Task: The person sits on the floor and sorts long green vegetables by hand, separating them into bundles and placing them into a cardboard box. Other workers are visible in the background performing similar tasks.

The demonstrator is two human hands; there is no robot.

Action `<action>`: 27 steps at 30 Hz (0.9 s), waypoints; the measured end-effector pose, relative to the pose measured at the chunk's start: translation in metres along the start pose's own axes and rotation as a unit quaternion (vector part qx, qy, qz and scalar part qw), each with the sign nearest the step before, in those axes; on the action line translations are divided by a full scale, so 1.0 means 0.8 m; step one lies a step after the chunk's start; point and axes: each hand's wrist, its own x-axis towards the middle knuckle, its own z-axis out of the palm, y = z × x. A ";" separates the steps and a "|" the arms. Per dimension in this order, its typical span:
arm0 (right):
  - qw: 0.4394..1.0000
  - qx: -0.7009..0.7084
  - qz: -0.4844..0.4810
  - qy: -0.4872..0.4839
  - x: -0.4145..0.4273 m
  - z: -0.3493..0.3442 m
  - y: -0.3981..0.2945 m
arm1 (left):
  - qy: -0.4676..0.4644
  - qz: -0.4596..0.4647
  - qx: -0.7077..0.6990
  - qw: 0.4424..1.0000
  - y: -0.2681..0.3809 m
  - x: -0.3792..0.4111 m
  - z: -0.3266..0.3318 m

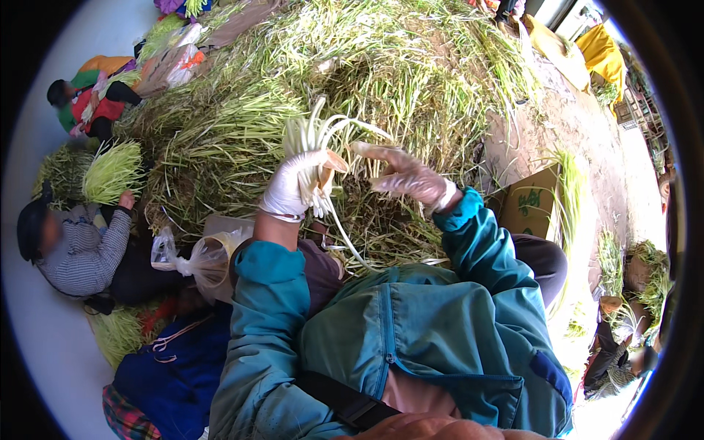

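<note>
My left hand (294,184), in a thin whitish glove, is closed around a small bunch of pale leafy stalks (313,135). Their white ends poke out below the fist, and one long stalk hangs down towards my jacket. To the right, my right hand (404,173), in a clear thin glove, is held with thumb and fingers apart and nothing between them. It points at the bunch without gripping it. Beneath both hands lies a broad heap of long green and yellowish stalks (385,93), many of them tangled.
A cardboard box (531,203) stands right, with pale stalks along its side. A tied clear plastic bag (203,264) is by my left elbow. One person (82,247) sits at the left with a bundle of yellow-green leaves (114,170); others sit farther off. Dark blue cloth (170,374) lies lower left.
</note>
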 end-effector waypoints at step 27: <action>0.947 -0.078 0.222 -0.219 -0.076 0.049 0.018 | -0.055 0.105 -0.097 0.988 -0.007 0.011 -0.018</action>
